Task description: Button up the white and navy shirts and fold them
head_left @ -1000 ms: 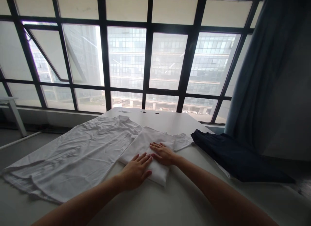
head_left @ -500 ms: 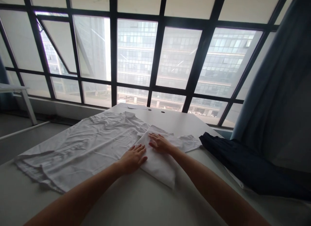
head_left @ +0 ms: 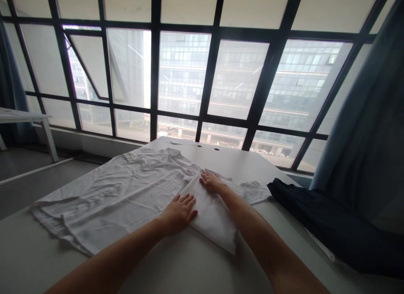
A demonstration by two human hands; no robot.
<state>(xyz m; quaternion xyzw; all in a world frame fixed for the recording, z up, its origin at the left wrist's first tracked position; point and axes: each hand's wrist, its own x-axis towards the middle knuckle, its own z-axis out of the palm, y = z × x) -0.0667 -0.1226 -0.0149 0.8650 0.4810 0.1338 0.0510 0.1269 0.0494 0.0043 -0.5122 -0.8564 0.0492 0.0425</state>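
On the bench [head_left: 176, 268], just ahead of me: folded white cloth [head_left: 216, 216], clock centred on it. Left hand [head_left: 179, 212] at nine o'clock, palm down on its edge, fingers slightly apart, gripping nothing. Right hand [head_left: 212, 182] at twelve, laid over the far end, also flat, fingers a bit apart, no grip. Versus a second ago: my hands nearly touched mid-cloth then; now there's a clear gap, right hand having slid out toward twelve. Near corner of the cloth points to five. Sleeve-like white piece [head_left: 256, 193] pokes out at two; can't tell what it's joined to. Spread white shirt [head_left: 116, 197] at nine, wrinkled, meeting the cloth's edge, looks unmoved. Dark blue garment [head_left: 328, 226] at three, well apart from both hands, unmoved too. My view has swung left: side table [head_left: 25, 115] at ten shows more, and a left curtain [head_left: 14, 87] has come in beyond it.
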